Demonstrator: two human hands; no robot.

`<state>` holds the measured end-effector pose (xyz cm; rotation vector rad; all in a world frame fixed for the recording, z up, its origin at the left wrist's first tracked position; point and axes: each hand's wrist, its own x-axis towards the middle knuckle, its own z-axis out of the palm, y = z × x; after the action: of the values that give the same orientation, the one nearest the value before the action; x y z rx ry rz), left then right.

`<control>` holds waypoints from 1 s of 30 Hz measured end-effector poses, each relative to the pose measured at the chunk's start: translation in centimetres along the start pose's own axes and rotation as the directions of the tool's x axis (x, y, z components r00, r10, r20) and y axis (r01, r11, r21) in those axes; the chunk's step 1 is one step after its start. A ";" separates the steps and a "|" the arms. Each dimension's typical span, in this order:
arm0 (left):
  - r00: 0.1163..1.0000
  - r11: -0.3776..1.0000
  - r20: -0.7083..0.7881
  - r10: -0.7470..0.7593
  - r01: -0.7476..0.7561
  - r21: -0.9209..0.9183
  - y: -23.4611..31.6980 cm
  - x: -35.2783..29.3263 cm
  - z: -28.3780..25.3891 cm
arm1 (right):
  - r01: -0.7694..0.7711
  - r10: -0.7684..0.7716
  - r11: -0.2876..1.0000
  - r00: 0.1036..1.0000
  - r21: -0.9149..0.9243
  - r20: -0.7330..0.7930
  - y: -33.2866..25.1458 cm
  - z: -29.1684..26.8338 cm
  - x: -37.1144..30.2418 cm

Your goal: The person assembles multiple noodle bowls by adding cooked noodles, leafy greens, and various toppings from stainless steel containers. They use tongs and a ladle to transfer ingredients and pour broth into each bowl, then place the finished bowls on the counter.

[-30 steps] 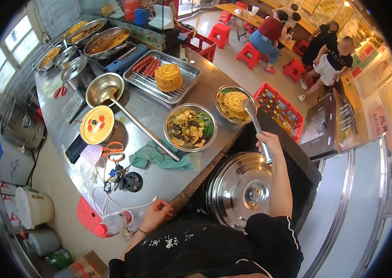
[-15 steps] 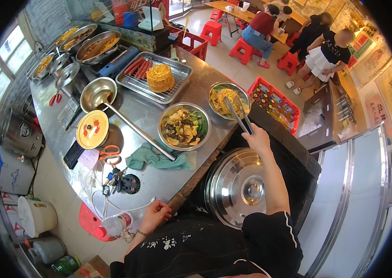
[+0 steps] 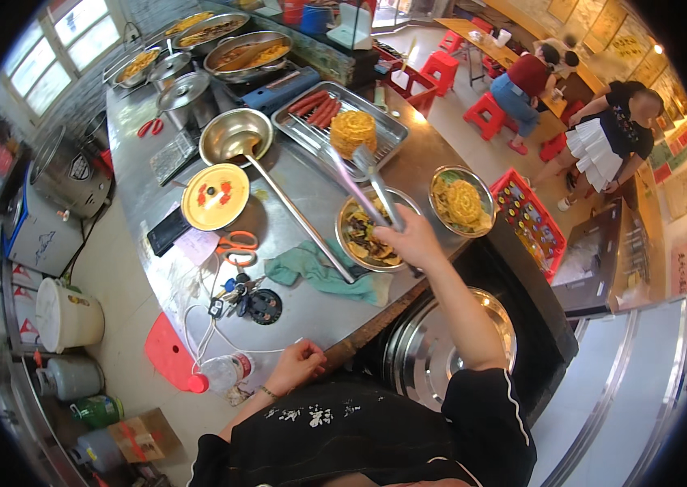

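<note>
My right hand (image 3: 410, 237) is wrapped round metal tongs (image 3: 384, 193), whose arms are apart and reach toward a stack of round golden noodle cakes (image 3: 352, 132); whether they touch is unclear. Beneath the hand and tongs, partly hidden, stands a steel bowl of greens and dark toppings (image 3: 357, 241). To its right, another bowl holds a noodle cake (image 3: 463, 201) on leafy greens. The noodle stack and red sausages (image 3: 316, 107) sit on a racked metal tray (image 3: 396, 140). My left hand (image 3: 298, 364) rests by the counter's near edge, fingers curled with nothing visible in them, beside a white cable end.
A ladle (image 3: 295, 213) lies from a steel basin (image 3: 212, 140) across the counter toward a green cloth (image 3: 303, 272). Orange-handled scissors (image 3: 238, 247), keys (image 3: 238, 294) and a yellow-lidded pot (image 3: 215, 197) are at left. A large steel lid (image 3: 432, 357) is near my right arm. People are beyond.
My right hand has swung the tongs left, from the noodle cake in the right bowl to over the other bowl, tips toward the stack. The noodle cake stays behind. My view has shifted left.
</note>
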<state>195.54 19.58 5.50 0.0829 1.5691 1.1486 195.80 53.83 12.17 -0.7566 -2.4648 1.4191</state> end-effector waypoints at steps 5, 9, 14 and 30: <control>0.998 0.993 -0.060 -0.001 -0.006 -0.117 -1.3 -0.4 -1.3 | -0.008 0.013 0.994 0.999 0.110 -0.042 0.9 11.5 5.8; 0.995 0.984 -0.100 -0.029 0.011 -0.178 -2.3 -0.8 -1.9 | -0.070 0.054 0.980 0.995 0.185 0.089 -3.1 15.0 4.7; 0.994 0.985 -0.085 -0.066 0.051 -0.165 -1.6 -0.2 -1.9 | -0.167 0.137 0.959 0.980 0.229 0.142 -3.3 14.4 3.5; 0.995 0.994 -0.062 -0.072 0.067 -0.087 -1.7 0.2 -1.2 | -0.351 0.547 0.733 0.813 0.582 -0.199 7.0 -8.2 -8.7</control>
<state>195.36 18.08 4.07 -0.0658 1.5653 1.1718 208.87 58.29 11.19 -1.3990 -1.5449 1.7989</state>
